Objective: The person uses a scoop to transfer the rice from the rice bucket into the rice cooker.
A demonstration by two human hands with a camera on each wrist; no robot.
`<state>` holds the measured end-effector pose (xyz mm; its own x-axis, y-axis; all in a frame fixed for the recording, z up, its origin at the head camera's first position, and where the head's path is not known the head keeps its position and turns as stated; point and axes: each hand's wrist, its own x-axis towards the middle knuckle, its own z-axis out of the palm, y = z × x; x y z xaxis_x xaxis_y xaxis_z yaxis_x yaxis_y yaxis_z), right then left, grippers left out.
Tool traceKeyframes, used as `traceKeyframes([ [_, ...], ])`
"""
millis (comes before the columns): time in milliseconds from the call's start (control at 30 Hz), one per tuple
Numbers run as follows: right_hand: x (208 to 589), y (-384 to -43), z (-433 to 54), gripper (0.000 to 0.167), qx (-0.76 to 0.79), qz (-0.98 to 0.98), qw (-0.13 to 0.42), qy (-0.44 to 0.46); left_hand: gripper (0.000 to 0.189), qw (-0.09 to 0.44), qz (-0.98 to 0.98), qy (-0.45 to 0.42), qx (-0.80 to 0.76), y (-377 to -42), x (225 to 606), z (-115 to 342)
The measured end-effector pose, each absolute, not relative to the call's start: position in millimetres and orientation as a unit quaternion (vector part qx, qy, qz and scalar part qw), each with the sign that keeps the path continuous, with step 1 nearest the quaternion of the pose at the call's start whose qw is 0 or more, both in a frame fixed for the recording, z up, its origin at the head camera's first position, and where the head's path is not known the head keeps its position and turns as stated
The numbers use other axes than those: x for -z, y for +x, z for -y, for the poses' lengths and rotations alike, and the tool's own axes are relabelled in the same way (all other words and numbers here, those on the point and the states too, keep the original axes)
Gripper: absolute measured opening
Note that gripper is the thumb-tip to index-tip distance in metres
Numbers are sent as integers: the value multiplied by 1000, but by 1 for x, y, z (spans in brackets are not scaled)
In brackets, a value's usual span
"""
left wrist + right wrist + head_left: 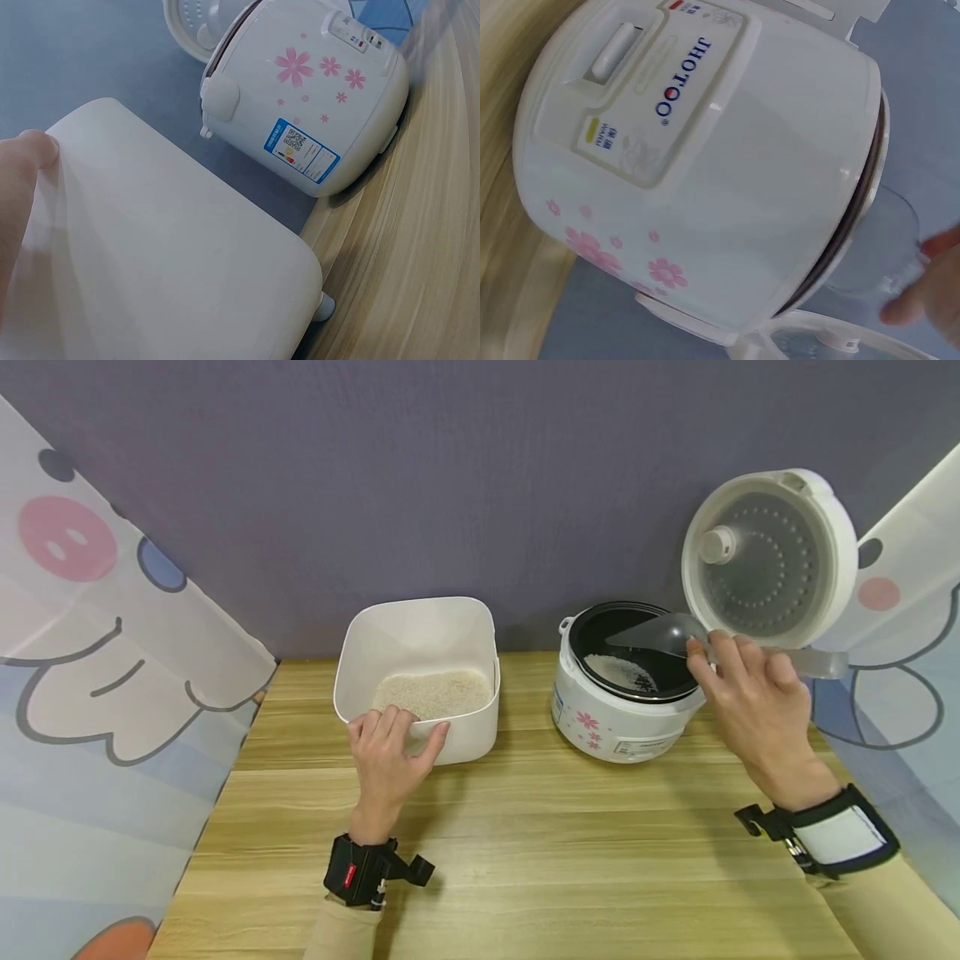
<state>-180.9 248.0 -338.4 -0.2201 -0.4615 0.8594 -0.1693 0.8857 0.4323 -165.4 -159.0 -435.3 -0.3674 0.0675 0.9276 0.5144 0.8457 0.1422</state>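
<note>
A white bin (465, 739) with rice (438, 692) in its bottom stands left of centre in the head view. My left hand (386, 760) grips its near rim, fingers over the edge and thumb outside. To the right is a white rice cooker (622, 731) with pink flowers; rice (618, 671) lies in its dark inner pot (600, 627). Over the pot, my right hand (757, 702) holds a clear grey scoop (660, 633) by its handle, the bowl angled toward the pot. Whether the scoop still carries rice cannot be made out.
The cooker's lid (780, 560) stands raised behind my right hand. A wooden table (525, 860) carries both containers, with a grey wall (450, 485) behind. Cartoon-printed curtains (112, 627) hang at both sides. A small pale knob (324, 307) shows under the bin in the left wrist view.
</note>
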Motion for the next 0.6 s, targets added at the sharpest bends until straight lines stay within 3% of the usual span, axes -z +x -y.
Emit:
traceKeyframes([
  [167, 336, -182, -249, 17, 130, 778, 574, 222, 51, 533, 799, -182, 212, -166, 435, 158],
  [400, 336, -182, -246, 17, 109, 775, 591, 196, 51, 535, 797, -184, 211, -167, 435, 158],
  [600, 334, -180, -245, 4, 82, 789, 580, 186, 51, 533, 799, -183, 211, -166, 435, 158],
])
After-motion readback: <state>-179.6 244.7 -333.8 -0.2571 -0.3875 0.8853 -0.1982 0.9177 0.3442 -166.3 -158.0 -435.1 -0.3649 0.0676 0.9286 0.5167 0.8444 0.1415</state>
